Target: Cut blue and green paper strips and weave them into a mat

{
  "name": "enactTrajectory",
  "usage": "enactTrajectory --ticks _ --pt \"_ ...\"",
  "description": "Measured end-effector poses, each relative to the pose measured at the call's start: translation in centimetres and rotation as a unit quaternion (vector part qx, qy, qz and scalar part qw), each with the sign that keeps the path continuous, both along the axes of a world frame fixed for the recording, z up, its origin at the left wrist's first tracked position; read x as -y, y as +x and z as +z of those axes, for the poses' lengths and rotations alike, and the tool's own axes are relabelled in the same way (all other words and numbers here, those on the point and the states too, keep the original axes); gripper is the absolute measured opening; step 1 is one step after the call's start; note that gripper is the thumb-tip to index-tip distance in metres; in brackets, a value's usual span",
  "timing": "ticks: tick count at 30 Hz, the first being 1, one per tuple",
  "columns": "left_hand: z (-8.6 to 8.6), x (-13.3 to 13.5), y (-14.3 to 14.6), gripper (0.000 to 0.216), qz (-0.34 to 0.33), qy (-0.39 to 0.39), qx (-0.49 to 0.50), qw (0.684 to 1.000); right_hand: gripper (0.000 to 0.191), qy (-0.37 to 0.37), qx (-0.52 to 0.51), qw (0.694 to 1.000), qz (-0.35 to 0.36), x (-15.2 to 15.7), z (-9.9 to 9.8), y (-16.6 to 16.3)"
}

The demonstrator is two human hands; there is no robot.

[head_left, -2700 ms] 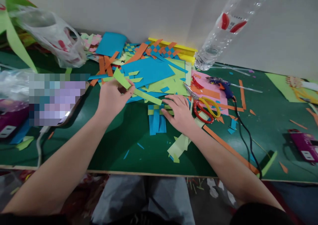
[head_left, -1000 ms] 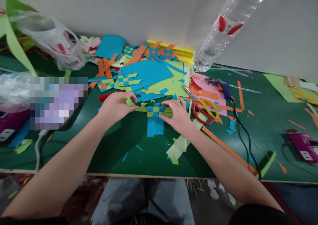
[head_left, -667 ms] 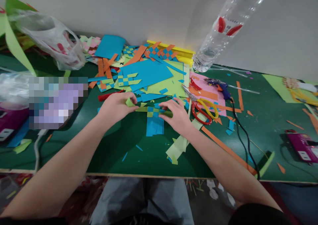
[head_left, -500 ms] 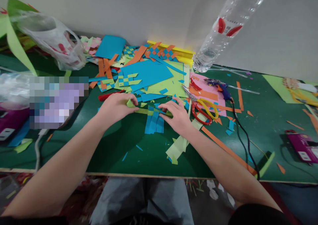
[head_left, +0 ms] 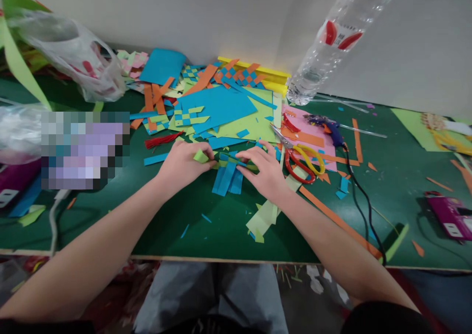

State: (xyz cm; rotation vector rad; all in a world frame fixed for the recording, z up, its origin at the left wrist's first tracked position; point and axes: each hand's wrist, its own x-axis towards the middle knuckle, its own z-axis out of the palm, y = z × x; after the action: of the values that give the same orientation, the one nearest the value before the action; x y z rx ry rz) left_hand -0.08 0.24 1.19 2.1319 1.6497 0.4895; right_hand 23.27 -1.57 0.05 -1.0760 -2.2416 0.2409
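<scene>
Between my hands is a small weave of blue paper strips (head_left: 225, 179), with a light green paper strip (head_left: 200, 156) running across its top. My left hand (head_left: 186, 164) pinches the green strip close to the weave's left side, and the strip's end curls up over my fingers. At the weave's right edge, my right hand (head_left: 263, 169) grips it between thumb and fingers. The blue ends hang down toward me. My fingers hide part of where the strips cross.
Scissors (head_left: 304, 164) with red and yellow handles lie right of my right hand, near a glue gun (head_left: 332, 130) with a black cord. Blue sheets (head_left: 221, 107) and woven pieces are piled behind. A plastic bottle (head_left: 324, 53) stands at the back, a plastic bag (head_left: 81, 58) at left.
My left hand has moved right, closer to the weave, still pinching the green strip. A blue strip on the table behind it now shows. My right hand has barely moved.
</scene>
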Motion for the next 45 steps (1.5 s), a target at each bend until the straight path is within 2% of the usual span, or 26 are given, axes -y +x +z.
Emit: enactTrajectory --ticks 5,14,21,24,27,31,37,41,45 --pt "-0.2 0.1 0.4 0.012 -0.019 -0.002 0.01 1.0 0.016 0.024 0.005 1.0 0.001 0.0 0.0 0.0" --pt "0.2 0.5 0.7 0.013 -0.032 -0.024 0.025 0.999 0.02 0.002 0.012 0.999 -0.045 -0.5 0.1 0.1" --pt "0.9 0.9 1.2 0.023 -0.031 0.031 -0.058 0.997 0.026 -0.001 0.032 0.996 -0.087 -0.5 -0.1 0.0" --pt "1.4 1.0 1.1 0.031 -0.04 0.041 -0.09 0.994 0.029 -0.005 0.034 0.997 -0.073 -0.2 0.1 -0.1" --pt "1.7 1.0 0.7 0.037 -0.039 0.017 -0.101 0.994 0.035 -0.019 0.052 0.998 -0.031 -0.1 0.2 -0.2" --pt "1.6 0.7 0.3 0.034 -0.025 -0.048 -0.038 0.998 0.046 -0.038 0.1 0.994 0.013 -0.1 -0.3 -0.4" --pt "1.3 0.6 0.0 0.017 -0.073 -0.077 0.055 0.993 0.049 -0.073 0.133 0.988 0.011 -0.2 -0.6 -0.4" --pt "1.4 0.6 0.1 0.012 -0.027 -0.116 0.102 0.988 0.049 -0.077 0.128 0.989 0.016 -0.3 -0.5 -0.4" --pt "1.5 0.7 0.3 0.009 0.002 -0.106 0.095 0.99 0.048 -0.071 0.129 0.989 0.016 -0.2 -0.5 -0.4"
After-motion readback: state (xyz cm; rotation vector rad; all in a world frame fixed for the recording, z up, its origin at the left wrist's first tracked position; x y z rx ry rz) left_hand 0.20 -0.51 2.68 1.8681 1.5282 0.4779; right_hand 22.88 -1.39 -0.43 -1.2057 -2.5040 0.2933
